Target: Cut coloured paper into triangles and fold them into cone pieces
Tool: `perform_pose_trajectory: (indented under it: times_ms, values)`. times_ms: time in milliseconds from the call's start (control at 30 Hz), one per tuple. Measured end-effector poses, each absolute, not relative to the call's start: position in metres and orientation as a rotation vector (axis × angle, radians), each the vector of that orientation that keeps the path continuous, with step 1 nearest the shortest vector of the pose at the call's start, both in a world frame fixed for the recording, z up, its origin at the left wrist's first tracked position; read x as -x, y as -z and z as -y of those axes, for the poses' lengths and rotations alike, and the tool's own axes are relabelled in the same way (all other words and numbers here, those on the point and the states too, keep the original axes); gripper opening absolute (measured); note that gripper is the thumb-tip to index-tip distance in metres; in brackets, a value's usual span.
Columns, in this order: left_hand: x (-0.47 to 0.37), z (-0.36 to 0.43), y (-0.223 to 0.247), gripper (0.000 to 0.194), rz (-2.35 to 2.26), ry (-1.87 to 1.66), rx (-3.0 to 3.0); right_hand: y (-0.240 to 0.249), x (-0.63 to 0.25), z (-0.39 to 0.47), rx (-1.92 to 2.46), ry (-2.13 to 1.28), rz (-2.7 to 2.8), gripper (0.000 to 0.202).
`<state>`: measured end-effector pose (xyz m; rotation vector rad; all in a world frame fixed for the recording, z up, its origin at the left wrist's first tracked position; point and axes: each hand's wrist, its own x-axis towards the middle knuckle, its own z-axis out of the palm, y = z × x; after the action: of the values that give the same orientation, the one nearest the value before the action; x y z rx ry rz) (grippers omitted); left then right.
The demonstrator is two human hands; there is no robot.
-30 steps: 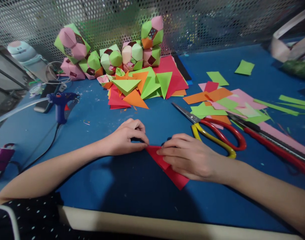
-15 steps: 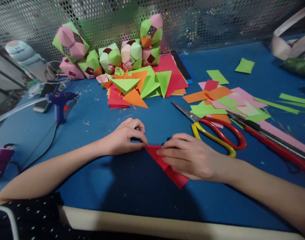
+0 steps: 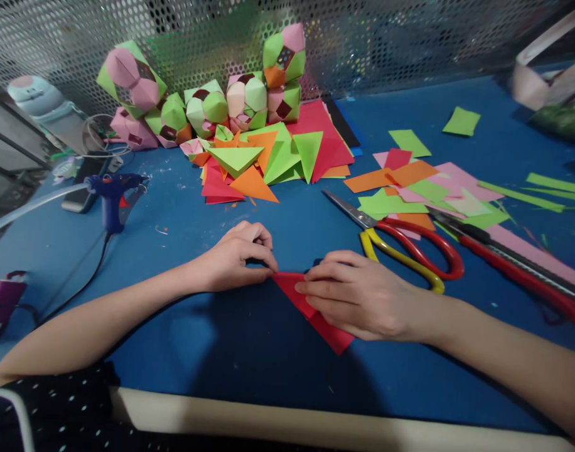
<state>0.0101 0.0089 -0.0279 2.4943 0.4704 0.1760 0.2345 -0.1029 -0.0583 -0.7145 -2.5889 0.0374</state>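
Note:
A folded piece of red paper (image 3: 332, 329) lies on the blue table in front of me. My left hand (image 3: 243, 257) pinches its left corner between thumb and index finger. Over the paper's right part lies my right hand (image 3: 358, 295), fingers together and bent, pressing it down; the hand covers much of the sheet. Close beyond my right hand are scissors (image 3: 405, 242) with red and yellow handles. Behind both hands is a pile of folded green triangles (image 3: 235, 160), orange pieces (image 3: 254, 185) and red sheets (image 3: 316, 135).
Origami balls (image 3: 205, 110) stand along the perforated metal screen (image 3: 363, 50). At left are a blue glue gun (image 3: 111, 194), a phone (image 3: 83, 182) and a bottle (image 3: 47, 103). Paper scraps (image 3: 414, 176) and a red cutter (image 3: 513, 270) lie at right.
Almost nothing differs. Both hands keep their places on the red paper, and the whole view has shifted very slightly.

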Motion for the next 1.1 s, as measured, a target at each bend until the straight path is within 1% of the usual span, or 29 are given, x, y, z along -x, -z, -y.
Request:
perform_pose_trajectory:
  times_ms: [500, 733, 1100]
  values:
    - [-0.0102, -0.0099, 0.0284, 0.014, -0.441, -0.207, -2.514, 0.0598, -0.2366, 0.104, 0.712, -0.052, 2.573, 0.025]
    - [-0.0099, -0.01, 0.0291, 0.013, -0.436, -0.212, -2.52, 0.0585, -0.2358, 0.1043, 0.706, -0.065, 2.531, 0.021]
    - [-0.0104, -0.0096, 0.0285, 0.012, -0.449, -0.198, -2.527, 0.0564, -0.23, 0.1111, 0.832, -0.122, 2.519, 0.021]
